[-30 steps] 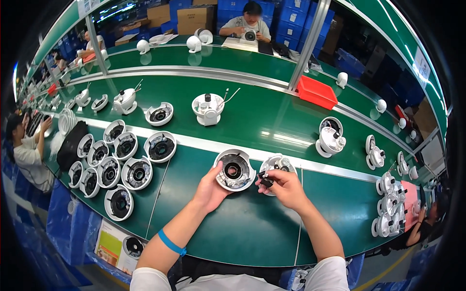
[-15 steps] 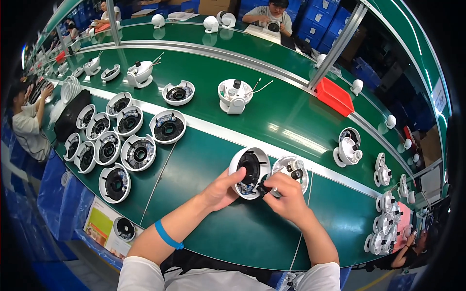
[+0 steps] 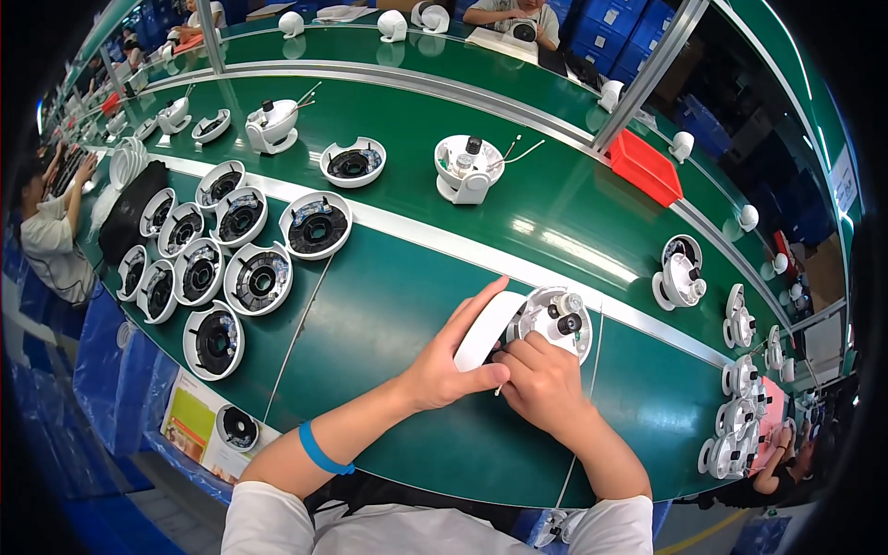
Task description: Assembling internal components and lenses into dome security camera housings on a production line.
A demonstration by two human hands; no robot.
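My left hand (image 3: 449,370) grips a white round camera cover (image 3: 487,330), tipped up on edge so that its smooth outer side faces left and its inside is hidden. Just right of it sits an open white camera housing (image 3: 580,344) with a black lens and a silver round part. My right hand (image 3: 541,381) is closed in front of this housing, fingertips bent in beside the cover's edge. What they pinch is hidden; a thin pale wire end shows below them.
Several white covers with black rings (image 3: 262,279) lie grouped at left. Across the green belt (image 3: 388,120) stand open camera housings (image 3: 469,171) and another cover (image 3: 353,164). A red tray (image 3: 645,166) rests beyond it. Several camera units (image 3: 735,412) cluster at right. Other people work around the line.
The cover in my left hand has turned from showing its black inside to standing on edge. My right hand's fingers have curled in toward it. Items on the belt have shifted right.
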